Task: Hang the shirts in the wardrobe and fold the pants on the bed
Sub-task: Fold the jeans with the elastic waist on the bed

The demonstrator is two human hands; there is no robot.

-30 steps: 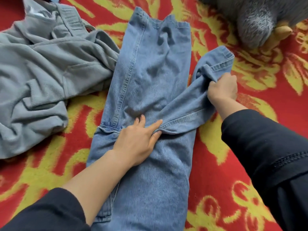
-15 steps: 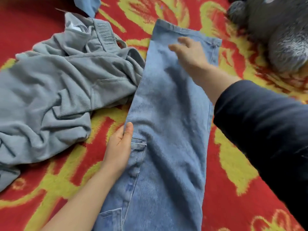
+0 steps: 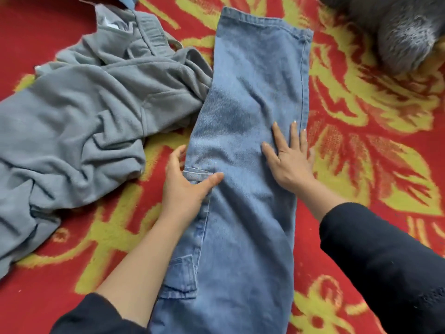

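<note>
One pair of jeans point(image 3: 250, 145) laid lengthwise on bed cover point(image 3: 361, 145), legs stacked one on the other: first fold done, crosswise folds judged still to come. Left hand point(image 3: 185, 186) at jeans' left edge, thumb on top, fingers point(image 3: 177, 153) curled round the edge by a pocket. Right hand point(image 3: 289, 162) pressed flat near jeans' right seam, spread, gripping nothing. Grey garment point(image 3: 79, 131) crumpled left of jeans, touching, unfolded. Grey plush toy point(image 3: 399, 32) beyond jeans' far right corner. No shirts or wardrobe visible. White tag on grey garment unreadable.
</note>
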